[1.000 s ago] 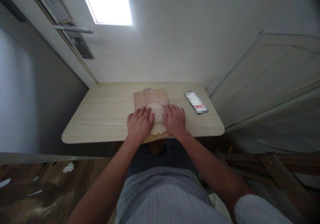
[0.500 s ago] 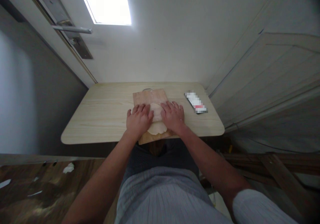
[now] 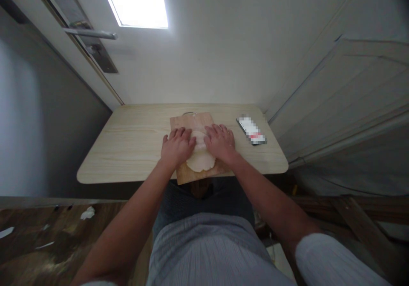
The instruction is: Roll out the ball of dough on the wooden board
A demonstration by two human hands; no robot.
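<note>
A flat, pale round of dough with an uneven edge lies on a wooden cutting board. Across the dough runs a pale bar that looks like a rolling pin; only its middle shows between my thumbs. My left hand covers the bar's left end, fingers pointing away from me. Over the right end lies my right hand, its thumb turned inward. Both palms press down, and what is beneath them is hidden.
The board rests on a light wood table with rounded corners, set against a white door. A phone lies right of the board. The metal door handle juts out at upper left. Scraps of paper lie on the floor at left.
Both hands have shifted slightly away from me along with the rolling pin. More of the near part of the dough shows. The view has tilted a little.
</note>
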